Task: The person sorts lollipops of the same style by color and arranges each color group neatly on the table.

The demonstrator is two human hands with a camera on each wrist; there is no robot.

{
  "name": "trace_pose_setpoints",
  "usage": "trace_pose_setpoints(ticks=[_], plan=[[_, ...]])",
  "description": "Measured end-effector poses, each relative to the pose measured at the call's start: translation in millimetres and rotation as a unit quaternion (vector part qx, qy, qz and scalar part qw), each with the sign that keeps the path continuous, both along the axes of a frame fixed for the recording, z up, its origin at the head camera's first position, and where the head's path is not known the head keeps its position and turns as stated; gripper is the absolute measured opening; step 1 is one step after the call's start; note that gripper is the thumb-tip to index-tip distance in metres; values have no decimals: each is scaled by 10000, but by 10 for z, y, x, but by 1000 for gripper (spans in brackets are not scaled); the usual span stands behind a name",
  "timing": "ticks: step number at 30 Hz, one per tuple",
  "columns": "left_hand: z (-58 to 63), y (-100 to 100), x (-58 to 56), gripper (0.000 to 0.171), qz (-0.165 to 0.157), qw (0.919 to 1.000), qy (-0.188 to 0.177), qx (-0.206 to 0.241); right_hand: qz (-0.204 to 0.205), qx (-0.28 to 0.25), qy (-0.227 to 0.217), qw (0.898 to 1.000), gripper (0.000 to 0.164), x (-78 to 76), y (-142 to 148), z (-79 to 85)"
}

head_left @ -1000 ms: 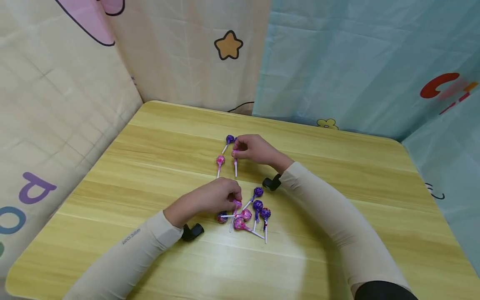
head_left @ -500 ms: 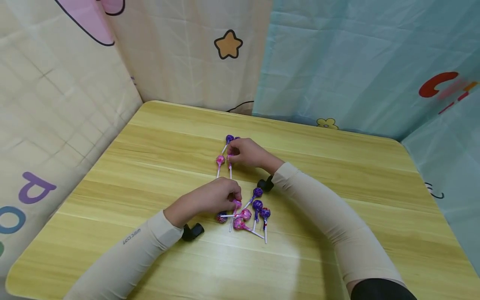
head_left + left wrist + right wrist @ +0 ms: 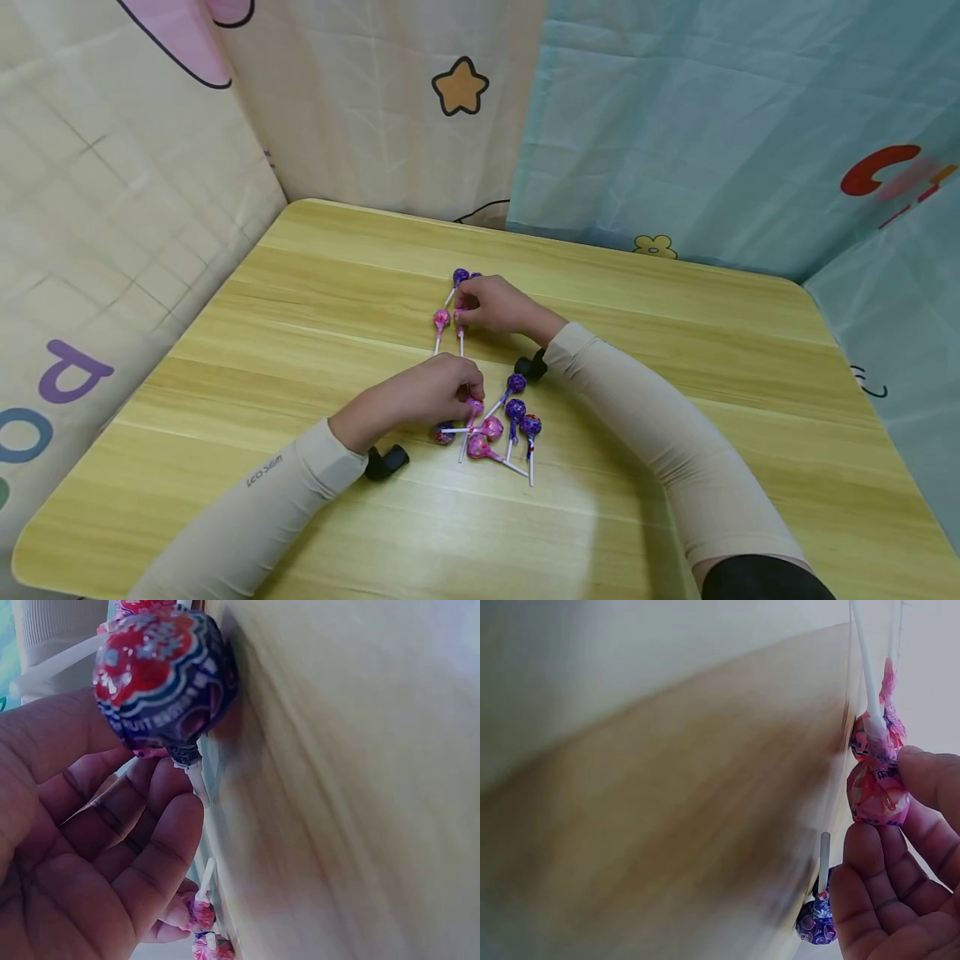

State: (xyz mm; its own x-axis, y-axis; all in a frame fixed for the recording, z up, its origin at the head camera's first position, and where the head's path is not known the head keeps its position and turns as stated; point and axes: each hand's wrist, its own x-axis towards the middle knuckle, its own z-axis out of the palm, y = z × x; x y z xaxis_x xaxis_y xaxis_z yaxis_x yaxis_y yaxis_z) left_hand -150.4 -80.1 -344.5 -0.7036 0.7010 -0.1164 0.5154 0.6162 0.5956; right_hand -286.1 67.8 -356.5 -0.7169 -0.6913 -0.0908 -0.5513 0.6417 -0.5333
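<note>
My right hand (image 3: 498,307) pinches a pink-wrapped lollipop (image 3: 877,793) by its head, its white stick pointing toward me. Just left of it lies another pink lollipop (image 3: 441,318). Beyond these are a purple lollipop (image 3: 461,276) and a second purple one (image 3: 476,276), partly hidden by the right hand. Nearer to me, my left hand (image 3: 420,393) pinches a pink lollipop (image 3: 474,407) at the edge of a loose pile. In the left wrist view, a purple-and-red lollipop (image 3: 161,682) in front covers the fingertips.
The pile holds pink lollipops (image 3: 477,447) with crossing sticks and several purple lollipops (image 3: 515,409) on its right side. Everything lies on a wood-grain table (image 3: 675,358). Printed curtains (image 3: 675,125) hang behind the table's far edge.
My right hand has shifted slightly left and toward me, bringing its pink lollipop closer beside the other pink one, then stayed there. The left hand has kept its place.
</note>
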Motion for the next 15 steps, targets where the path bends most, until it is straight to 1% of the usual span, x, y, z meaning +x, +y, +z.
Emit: trace_pose_setpoints(ticks=[5,10,15], plan=[[3,10,-6,7,-31,10000,0,-22,-16,19,-76,10000,9,10,11,15],[9,25,-11,8,4,10000,-43,-45,-6,15,-86,10000,9,1,38,17],[21,31,-7,8,64,9999,-90,-96,-127,-106,-157,9997,13,-33,87,27]])
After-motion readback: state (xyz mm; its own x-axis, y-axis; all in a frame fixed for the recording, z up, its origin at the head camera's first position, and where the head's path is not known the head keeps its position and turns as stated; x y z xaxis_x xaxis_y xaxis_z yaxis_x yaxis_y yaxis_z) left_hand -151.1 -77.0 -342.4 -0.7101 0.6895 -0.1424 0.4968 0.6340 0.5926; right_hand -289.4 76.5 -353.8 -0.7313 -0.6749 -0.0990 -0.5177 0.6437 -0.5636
